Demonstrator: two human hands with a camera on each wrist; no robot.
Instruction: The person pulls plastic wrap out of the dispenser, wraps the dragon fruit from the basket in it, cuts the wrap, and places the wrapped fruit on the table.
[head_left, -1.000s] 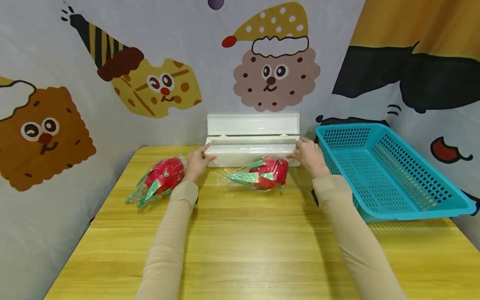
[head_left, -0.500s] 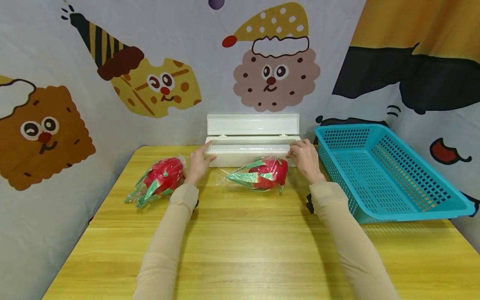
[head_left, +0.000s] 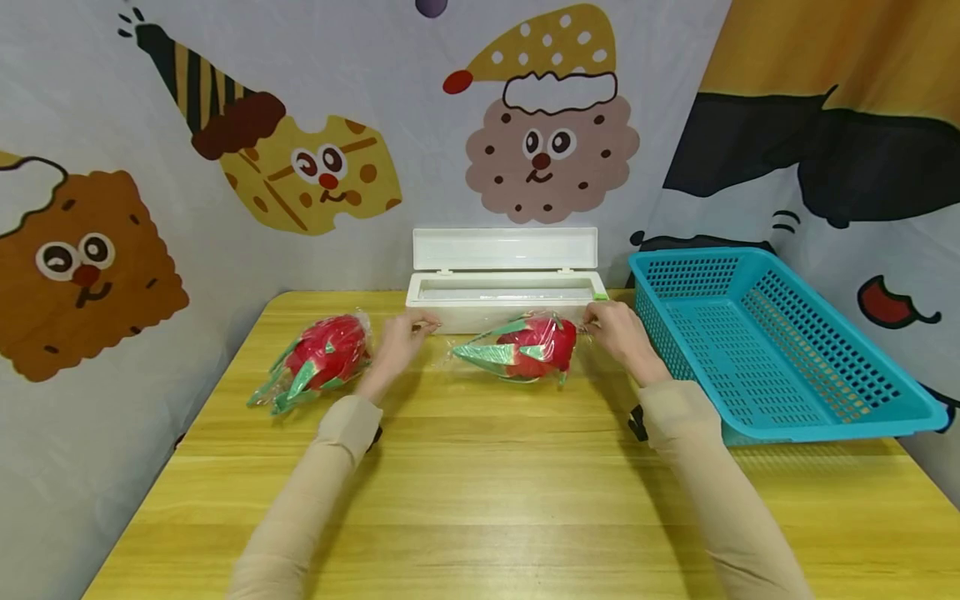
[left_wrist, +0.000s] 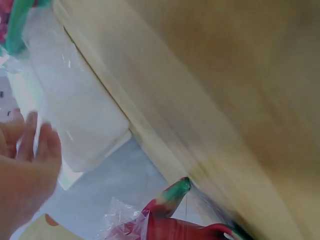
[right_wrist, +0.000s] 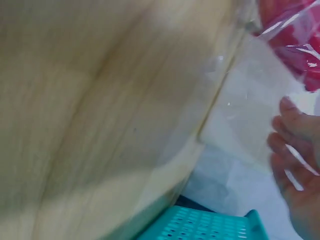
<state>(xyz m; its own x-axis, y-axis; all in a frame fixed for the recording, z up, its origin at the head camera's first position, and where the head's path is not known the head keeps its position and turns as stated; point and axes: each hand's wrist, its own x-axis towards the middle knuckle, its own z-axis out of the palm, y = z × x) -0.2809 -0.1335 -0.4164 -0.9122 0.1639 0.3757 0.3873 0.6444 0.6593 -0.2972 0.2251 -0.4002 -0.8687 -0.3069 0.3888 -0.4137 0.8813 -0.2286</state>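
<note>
A long white cling film box stands at the table's back with its lid raised and a roll inside. In front of its left end, my left hand pinches the edge of clear cling film. My right hand pinches the film near the other end. Between the hands, a red dragon fruit with green scales lies on its side in clear plastic, close against the box. Left of my left hand rests another wrapped dragon fruit. The film's exact outline is hard to see.
A blue plastic basket with slotted walls stands to the right, close to my right forearm. A small green piece sits at the box's right end. Behind the wooden table hangs a cartoon-printed cloth.
Both hands have come down from the box's rim to in front of it, drawing film toward me. The green piece at the right end has come into sight. Both dragon fruits stay put.
</note>
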